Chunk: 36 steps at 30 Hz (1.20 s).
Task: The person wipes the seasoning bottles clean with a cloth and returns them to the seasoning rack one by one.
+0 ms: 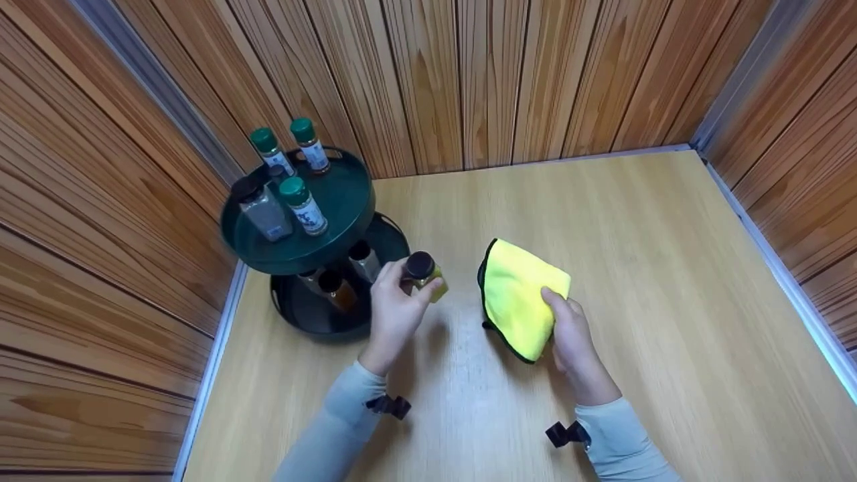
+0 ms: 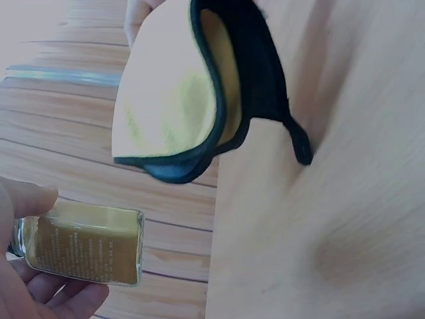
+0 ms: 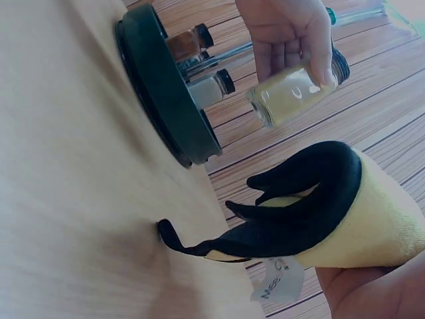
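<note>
My left hand pinches a square glass spice jar between thumb and fingers, just right of the rack's lower tier. The jar has a black cap and yellowish-brown contents, with printed text on one side. In the right wrist view the same jar is held above the table. My right hand grips a folded yellow cloth with black edging, its thumb on top. A small loop and a white tag hang from the cloth. Jar and cloth are apart.
A dark green two-tier round rack stands at the left. Its upper tier bears several jars, some with green caps and one large with a black cap. Black-capped jars stand on the lower tier. Wood-panelled walls enclose the table.
</note>
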{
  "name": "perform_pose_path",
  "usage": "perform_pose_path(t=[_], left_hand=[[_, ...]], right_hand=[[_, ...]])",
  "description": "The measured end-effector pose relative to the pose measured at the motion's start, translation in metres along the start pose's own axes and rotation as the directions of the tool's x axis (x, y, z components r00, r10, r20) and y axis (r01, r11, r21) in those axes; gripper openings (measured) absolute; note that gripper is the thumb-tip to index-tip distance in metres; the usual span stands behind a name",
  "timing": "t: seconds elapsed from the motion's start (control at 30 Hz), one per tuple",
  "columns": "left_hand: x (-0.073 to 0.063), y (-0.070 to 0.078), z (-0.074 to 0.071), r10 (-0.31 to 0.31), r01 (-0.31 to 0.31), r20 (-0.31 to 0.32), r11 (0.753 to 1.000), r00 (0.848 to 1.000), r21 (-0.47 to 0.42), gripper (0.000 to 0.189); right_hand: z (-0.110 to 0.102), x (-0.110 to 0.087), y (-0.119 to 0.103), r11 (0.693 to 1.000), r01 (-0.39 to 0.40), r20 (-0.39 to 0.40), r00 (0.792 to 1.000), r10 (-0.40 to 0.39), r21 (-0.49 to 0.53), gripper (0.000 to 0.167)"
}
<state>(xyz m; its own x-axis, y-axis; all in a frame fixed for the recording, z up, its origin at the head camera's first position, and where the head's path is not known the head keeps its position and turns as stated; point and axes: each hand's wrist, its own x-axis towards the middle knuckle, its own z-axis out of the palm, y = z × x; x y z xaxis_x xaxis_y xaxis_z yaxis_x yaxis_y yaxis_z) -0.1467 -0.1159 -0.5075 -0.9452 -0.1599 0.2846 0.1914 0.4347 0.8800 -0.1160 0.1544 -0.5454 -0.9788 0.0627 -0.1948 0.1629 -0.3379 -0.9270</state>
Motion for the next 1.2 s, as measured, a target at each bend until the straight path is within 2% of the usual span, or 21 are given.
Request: perform_pose_path(t=[0.17,0.37,0.6,0.9,1.03,1.2], left_hand=[[0.003,-0.005,-0.01,-0.059,0.06,-0.011,0.998,0.998,0.015,0.042],[0.008,-0.012,-0.021,-0.124,0.125,-0.032,0.992,0.992,0.025,0.04],[0.015,-0.022,-0.031,-0.114,0.119,-0.089,0.992,0.989,0.05,0.047],[0.024,-0.037,-0.037,-0.02,0.045,-0.188,0.99,0.982,0.131,0.037],[0.026,-0.042,-0.041,-0.018,0.051,-0.209,0.986,0.978,0.157,0.037],[0.027,-0.047,-0.045,-0.048,0.084,-0.209,0.983,0.977,0.163,0.037]], right_hand=[[-0.002,-0.001,-0.001,0.999,-0.007,-0.004,1.0,0.007,-0.053,0.036],[-0.003,-0.002,-0.003,0.997,-0.015,-0.007,1.0,0.015,-0.071,0.038],[-0.003,-0.002,-0.003,0.996,-0.033,-0.025,0.999,0.031,-0.084,0.039],[-0.01,-0.001,-0.004,0.995,-0.009,-0.007,1.0,0.009,-0.1,0.039],[-0.012,0.001,-0.003,0.995,-0.001,0.011,1.0,0.002,-0.103,0.04],[-0.013,0.0,-0.004,0.994,-0.006,-0.024,1.0,0.003,-0.108,0.04]])
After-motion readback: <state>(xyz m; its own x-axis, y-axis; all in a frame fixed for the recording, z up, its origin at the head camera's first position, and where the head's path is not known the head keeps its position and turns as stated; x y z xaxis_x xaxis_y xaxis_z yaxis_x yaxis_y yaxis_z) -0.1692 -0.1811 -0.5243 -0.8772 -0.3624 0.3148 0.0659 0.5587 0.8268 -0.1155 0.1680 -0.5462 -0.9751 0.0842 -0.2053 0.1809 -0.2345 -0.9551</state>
